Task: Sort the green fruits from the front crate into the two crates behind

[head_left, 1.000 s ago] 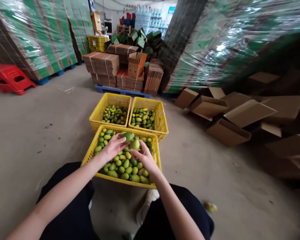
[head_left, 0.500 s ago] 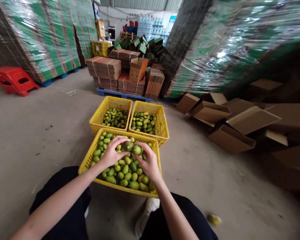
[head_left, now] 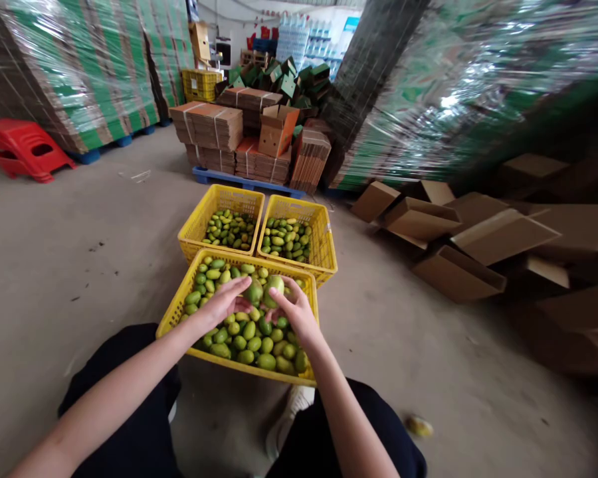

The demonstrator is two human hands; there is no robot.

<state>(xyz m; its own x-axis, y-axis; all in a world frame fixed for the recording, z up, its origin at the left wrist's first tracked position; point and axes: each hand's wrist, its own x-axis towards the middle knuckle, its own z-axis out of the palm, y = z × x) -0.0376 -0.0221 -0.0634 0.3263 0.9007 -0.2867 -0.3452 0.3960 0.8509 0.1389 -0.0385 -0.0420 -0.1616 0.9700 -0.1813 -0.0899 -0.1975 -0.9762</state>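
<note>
1. The left hand (head_left: 225, 302) reaches over the front crate (head_left: 244, 368) from its near left, palm turned inward, fingers stretched forward and grasping a darker green fruit (head_left: 254, 292); where its thumb lies is hard to make out.
2. The right hand (head_left: 299, 315) comes in from the front crate's near right, gripping a paler green fruit (head_left: 273, 287): the thumb crosses the fruit's near face, pointing left, the index finger arches along the side, and the lower fingers curl beneath.
3. Both held fruits sit side by side above the middle of the front crate; whether they touch cannot be told.
4. The bare forearms converge toward the front crate, the left on a long, low diagonal, the right rising more steeply.
5. Loose green and yellowish fruits (head_left: 253, 344) cover the inside of the front crate.
6. Knees in dark trousers (head_left: 122, 392) flank the front crate's near side, and a pale shoe (head_left: 282, 428) shows just below it. One fruit lies on the floor (head_left: 419, 426), to its near right.
7. Just beyond the front crate stand a back-left crate (head_left: 192, 229) and a back-right crate (head_left: 325, 242), both partly filled with similar fruits.
8. Farther behind it, flattened cartons (head_left: 206, 126) rest on a blue pallet (head_left: 249, 182); open cardboard boxes (head_left: 461, 273) lie heaped well to its right, and a red stool (head_left: 24, 147) stands far to its left.
</note>
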